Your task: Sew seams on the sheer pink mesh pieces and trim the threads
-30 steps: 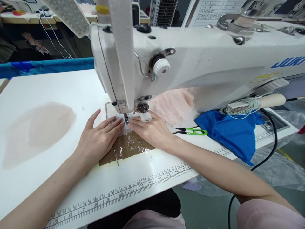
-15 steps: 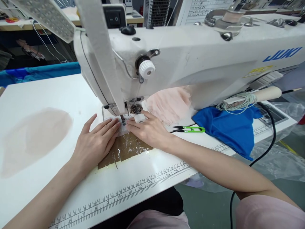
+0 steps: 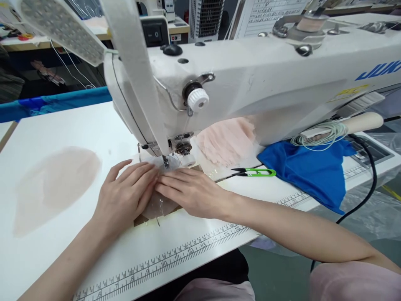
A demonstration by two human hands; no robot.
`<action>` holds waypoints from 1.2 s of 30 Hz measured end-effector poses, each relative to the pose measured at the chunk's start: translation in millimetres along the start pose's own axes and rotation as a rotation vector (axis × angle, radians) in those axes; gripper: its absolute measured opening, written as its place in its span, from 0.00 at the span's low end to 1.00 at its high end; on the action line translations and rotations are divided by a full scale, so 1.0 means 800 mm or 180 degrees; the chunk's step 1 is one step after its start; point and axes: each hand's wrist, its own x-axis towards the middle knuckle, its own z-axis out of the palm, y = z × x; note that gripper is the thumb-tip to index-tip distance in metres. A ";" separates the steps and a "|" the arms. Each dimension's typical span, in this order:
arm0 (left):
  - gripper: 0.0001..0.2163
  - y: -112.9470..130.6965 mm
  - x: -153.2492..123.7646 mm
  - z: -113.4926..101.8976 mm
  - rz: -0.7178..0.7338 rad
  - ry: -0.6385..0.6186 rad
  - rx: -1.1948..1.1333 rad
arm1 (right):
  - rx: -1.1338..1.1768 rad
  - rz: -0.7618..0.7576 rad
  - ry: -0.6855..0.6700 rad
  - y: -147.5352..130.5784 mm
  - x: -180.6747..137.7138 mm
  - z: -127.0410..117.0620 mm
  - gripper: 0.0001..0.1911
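Both hands rest on a piece of thin, sheer pale fabric (image 3: 159, 207) at the front of the sewing machine's presser foot (image 3: 166, 162). My left hand (image 3: 127, 192) lies to the left of the foot with its fingers stretched out. My right hand (image 3: 196, 193) lies flat just to the right, its fingertips meeting the left hand's fingertips. The fabric edge under the fingers is hidden. Beneath it, brown tape (image 3: 142, 220) covers part of the table. The white sewing machine (image 3: 250, 79) stands over the work.
Another sheer beige piece (image 3: 59, 184) lies at left on the white table (image 3: 62, 255). Pale pink fabric pieces (image 3: 227, 140) sit under the machine arm. Green thread snips (image 3: 260, 172) and a blue cloth (image 3: 308, 171) lie at right. A printed ruler (image 3: 175, 255) runs along the front edge.
Both hands have come nearer the front edge, away from the presser foot, and closer together. The sheer fabric now covers more of the brown tape. The view has shifted slightly.
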 end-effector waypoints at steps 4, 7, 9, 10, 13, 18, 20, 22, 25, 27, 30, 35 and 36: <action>0.04 -0.003 -0.001 0.002 -0.0082 0.0056 -0.0107 | -0.0100 0.0297 -0.0056 -0.005 0.002 -0.007 0.16; 0.11 -0.007 0.000 0.005 -0.0044 -0.0086 -0.0427 | -0.0064 0.0427 -0.0337 -0.009 0.002 -0.010 0.17; 0.15 -0.008 0.001 0.011 0.0043 -0.0280 -0.0628 | -0.0047 0.0490 -0.0578 -0.009 0.000 -0.010 0.17; 0.15 -0.008 0.002 0.013 0.0065 -0.0342 -0.0667 | -0.0047 0.0521 -0.0652 -0.007 -0.001 -0.009 0.17; 0.15 -0.004 0.005 0.020 0.0045 -0.0304 -0.0608 | -0.0070 0.0622 -0.0655 0.001 -0.005 -0.007 0.16; 0.13 0.005 0.006 0.022 0.0080 -0.0263 -0.0504 | -0.0093 0.0775 -0.0631 0.017 -0.007 -0.002 0.15; 0.15 0.007 0.003 0.021 0.0085 -0.0333 -0.0447 | -0.0150 0.0800 -0.0612 0.020 -0.007 0.000 0.15; 0.17 0.008 0.000 0.021 0.0108 -0.0402 -0.0397 | -0.0226 0.0838 -0.0600 0.020 -0.005 0.001 0.15; 0.20 0.009 -0.003 0.021 0.0183 -0.0469 -0.0321 | -0.0361 0.0818 -0.0595 0.019 -0.002 0.001 0.15; 0.21 0.008 -0.004 0.021 0.0215 -0.0488 -0.0283 | -0.0424 0.0767 -0.0582 0.018 -0.001 0.001 0.18; 0.21 0.008 -0.004 0.020 0.0236 -0.0461 -0.0269 | -0.0463 0.0731 -0.0592 0.018 0.000 0.000 0.20; 0.20 0.008 -0.004 0.021 0.0195 -0.0439 -0.0276 | -0.0518 0.0769 -0.0641 0.016 -0.001 -0.001 0.19; 0.20 0.008 -0.004 0.021 0.0195 -0.0435 -0.0276 | -0.0521 0.0780 -0.0649 0.016 -0.001 -0.001 0.19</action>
